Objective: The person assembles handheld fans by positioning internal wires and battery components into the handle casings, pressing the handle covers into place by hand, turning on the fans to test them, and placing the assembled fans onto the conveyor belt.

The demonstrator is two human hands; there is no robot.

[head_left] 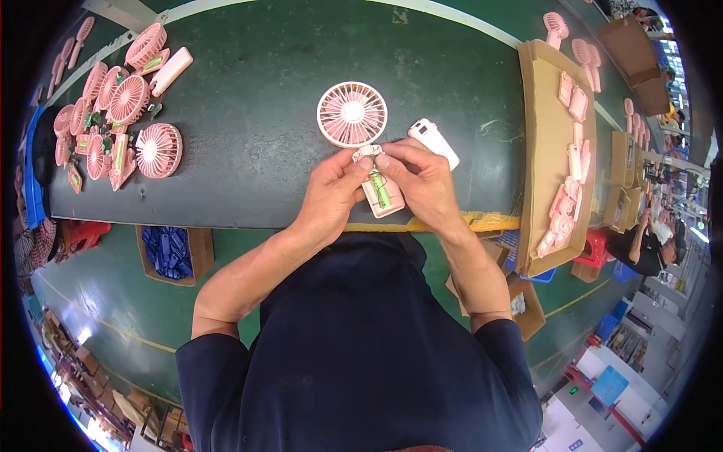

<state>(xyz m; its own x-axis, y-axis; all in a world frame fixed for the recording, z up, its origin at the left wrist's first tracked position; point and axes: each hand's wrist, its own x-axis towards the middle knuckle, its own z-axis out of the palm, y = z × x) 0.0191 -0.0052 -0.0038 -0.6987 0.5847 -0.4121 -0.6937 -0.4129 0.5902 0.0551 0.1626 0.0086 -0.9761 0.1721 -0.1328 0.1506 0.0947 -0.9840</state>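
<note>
A pink handheld fan [352, 113] lies near the front edge of the dark green table, its round head away from me. Its handle is uncovered and shows a green battery [381, 193] and thin wires. My left hand [333, 188] grips the neck from the left, thumb and fingers closed on it. My right hand [422, 181] pinches the same neck from the right, its thumb close to the left thumb. What the fingertips press is partly hidden. Just beyond my right hand lies a white and pink handle cover [435, 143], apart from the fan.
Several pink fans and opened handles [124, 102] are heaped on the table's left. A cardboard tray [536, 151] with pink handle covers stands at the right edge. Below the table, a box [169, 252] holds blue parts. Other fans lie beyond the table's edges.
</note>
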